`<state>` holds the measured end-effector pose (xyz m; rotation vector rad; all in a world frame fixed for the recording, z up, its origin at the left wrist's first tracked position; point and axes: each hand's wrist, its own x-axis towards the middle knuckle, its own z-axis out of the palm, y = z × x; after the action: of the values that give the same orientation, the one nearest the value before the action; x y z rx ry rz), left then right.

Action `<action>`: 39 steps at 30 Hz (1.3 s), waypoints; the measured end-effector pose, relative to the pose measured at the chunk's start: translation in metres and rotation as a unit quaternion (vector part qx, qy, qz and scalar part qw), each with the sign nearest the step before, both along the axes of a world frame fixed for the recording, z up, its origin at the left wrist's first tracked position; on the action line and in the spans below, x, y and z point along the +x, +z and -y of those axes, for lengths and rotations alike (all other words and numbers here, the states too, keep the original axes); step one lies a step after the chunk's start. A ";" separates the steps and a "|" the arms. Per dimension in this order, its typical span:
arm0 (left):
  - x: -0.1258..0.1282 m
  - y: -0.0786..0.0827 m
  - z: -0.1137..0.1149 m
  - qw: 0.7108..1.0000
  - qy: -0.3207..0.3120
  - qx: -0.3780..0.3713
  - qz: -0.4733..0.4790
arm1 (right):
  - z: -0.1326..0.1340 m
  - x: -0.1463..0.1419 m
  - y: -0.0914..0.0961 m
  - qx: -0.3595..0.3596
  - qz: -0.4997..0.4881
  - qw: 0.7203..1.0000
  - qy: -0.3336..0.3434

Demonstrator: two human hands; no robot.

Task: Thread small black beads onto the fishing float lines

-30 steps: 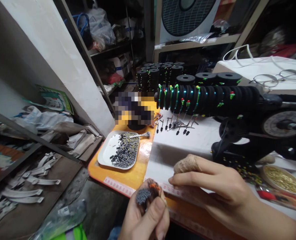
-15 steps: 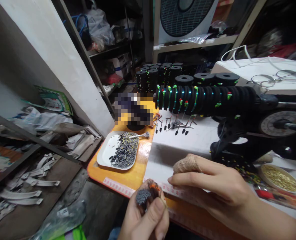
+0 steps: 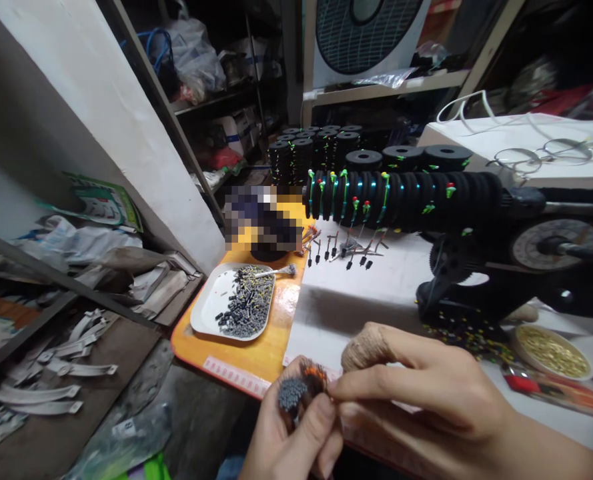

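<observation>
Left hand (image 3: 291,440) partly hides bundle (image 3: 292,394); right hand's (image 3: 436,390) hold is unclear.

A white pillar (image 3: 126,127) stands at left — dim, cluttered metal shelving (image 3: 155,87) rises beyond it. Grey floor (image 3: 191,393) shows beside the orange surface (image 3: 286,300).

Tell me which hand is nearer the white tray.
Left. The left hand, gripping a bundle, is below and right of the white tray in the picture; the right hand is farther right, at the bundle's edge.
</observation>
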<state>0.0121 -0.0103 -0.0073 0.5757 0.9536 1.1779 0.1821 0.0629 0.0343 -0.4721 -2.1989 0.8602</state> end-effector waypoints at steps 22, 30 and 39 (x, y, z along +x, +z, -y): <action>-0.024 0.003 -0.016 0.921 0.284 0.129 -0.233 | -0.012 0.001 0.014 0.032 0.011 0.995 -0.097; -0.050 -0.005 -0.033 0.803 0.070 0.174 -0.566 | -0.015 0.003 0.017 -0.028 0.051 0.993 -0.100; -0.023 -0.004 -0.024 0.935 0.216 0.147 -0.240 | -0.012 -0.001 0.015 -0.030 0.035 0.993 -0.112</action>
<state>-0.0105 0.0133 -0.0111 0.9571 1.3771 1.6311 0.1815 0.0747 0.0494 -0.7736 -2.1366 0.8005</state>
